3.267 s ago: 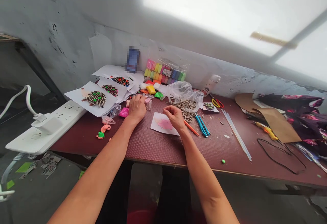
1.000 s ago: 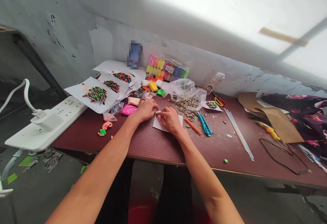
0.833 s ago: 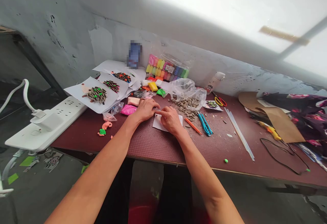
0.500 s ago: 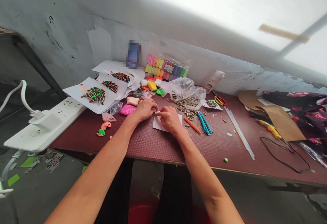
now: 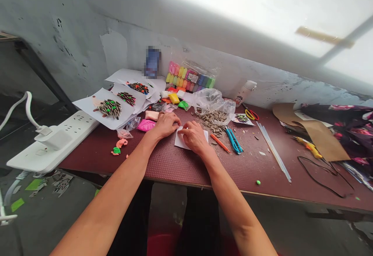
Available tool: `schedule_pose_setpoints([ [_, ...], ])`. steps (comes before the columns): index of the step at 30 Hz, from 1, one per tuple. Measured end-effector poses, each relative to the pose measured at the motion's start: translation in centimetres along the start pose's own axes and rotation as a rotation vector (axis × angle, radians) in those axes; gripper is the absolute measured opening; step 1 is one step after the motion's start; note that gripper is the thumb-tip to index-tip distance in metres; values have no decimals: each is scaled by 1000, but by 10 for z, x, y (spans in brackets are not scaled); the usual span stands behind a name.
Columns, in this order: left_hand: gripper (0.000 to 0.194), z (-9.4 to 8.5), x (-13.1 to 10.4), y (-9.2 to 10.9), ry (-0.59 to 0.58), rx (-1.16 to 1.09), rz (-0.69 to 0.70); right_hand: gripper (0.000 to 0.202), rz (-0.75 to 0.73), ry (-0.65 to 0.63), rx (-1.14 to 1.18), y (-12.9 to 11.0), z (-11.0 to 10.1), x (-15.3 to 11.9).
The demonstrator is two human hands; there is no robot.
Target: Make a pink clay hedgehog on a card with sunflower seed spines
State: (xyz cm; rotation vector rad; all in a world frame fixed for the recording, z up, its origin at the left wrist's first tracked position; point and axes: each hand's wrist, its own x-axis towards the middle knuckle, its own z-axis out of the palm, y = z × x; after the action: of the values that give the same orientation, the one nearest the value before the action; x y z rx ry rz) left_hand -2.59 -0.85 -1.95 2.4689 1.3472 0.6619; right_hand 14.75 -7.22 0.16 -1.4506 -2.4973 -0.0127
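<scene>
A small sheet of white paper (image 5: 180,141) lies on the dark red tabletop in front of me. Over it is my right hand (image 5: 194,136), its fingers curled and the index finger pointing left; whatever is under the fingertips is hidden. At the paper's upper left edge rests my left hand (image 5: 167,125), palm down with loosely bent fingers and nothing visible in it. Beside that wrist lies a bag of bright pink clay (image 5: 146,125). Sunflower seeds (image 5: 214,120) spill from a clear plastic bag (image 5: 212,98) beyond my right hand. An orange pen-like tool (image 5: 220,143) and a teal utility knife (image 5: 234,141) lie to the right.
Paper sheets with seed hedgehogs (image 5: 108,109) overlap at back left, near a white power strip (image 5: 46,162). Packed coloured clay (image 5: 186,78) leans on the wall. Scissors (image 5: 252,114), clear glue sticks (image 5: 274,151) and a yellow glue gun (image 5: 310,148) lie rightward.
My left fingers have drawn slightly away from the right hand, and more of the paper's upper left corner shows. The right hand stays nearly in place over the sheet.
</scene>
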Motion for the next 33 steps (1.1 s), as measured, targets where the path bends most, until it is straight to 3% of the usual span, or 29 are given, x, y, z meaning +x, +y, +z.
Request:
schedule_pose_setpoints([
  [6, 21, -1, 0, 1, -1, -9, -8, 38, 31, 24, 5, -1, -2, -3],
  [13, 21, -3, -1, 4, -17, -10, -20, 34, 1, -14, 9, -2, -2, -3],
  [19, 21, -3, 0, 2, -20, -13, -3, 32, 73, 27, 20, 0, -6, -4],
  [28, 22, -4, 0, 4, -34, -23, -25, 30, 57, -59, -2, -6, -10, -3],
  [33, 21, -2, 0, 3, -22, -29, -23, 33, 107, -16, -8, -2, -9, -3],
])
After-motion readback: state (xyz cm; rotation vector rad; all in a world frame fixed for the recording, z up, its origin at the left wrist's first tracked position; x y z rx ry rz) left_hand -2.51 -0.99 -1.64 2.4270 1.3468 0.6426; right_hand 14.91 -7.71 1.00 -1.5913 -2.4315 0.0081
